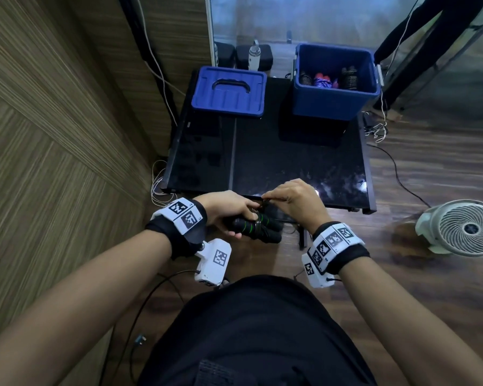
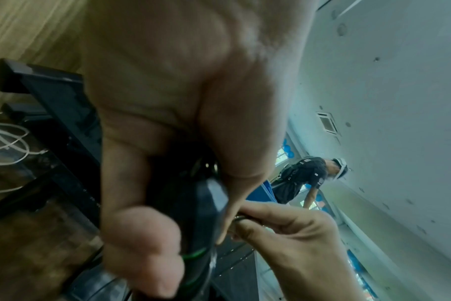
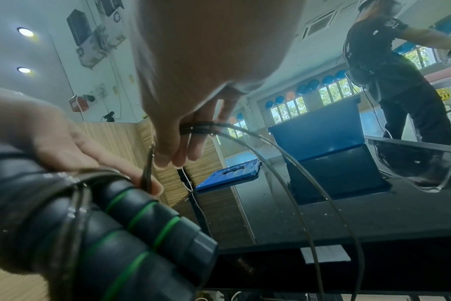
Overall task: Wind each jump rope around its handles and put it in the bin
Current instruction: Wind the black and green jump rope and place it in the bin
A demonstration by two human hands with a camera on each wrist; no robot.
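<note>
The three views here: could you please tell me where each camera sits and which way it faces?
Head: worn on the head, looking down at both forearms, the left hand, right hand, black table and blue bin.
Left wrist: along the left hand gripping the handles.
Right wrist: along the right hand, whose fingers pinch the rope.
Shared: all show the green-ringed handles; head and right wrist share the bin.

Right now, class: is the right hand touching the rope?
Touching. The right wrist view shows the right hand pinching the rope.
</note>
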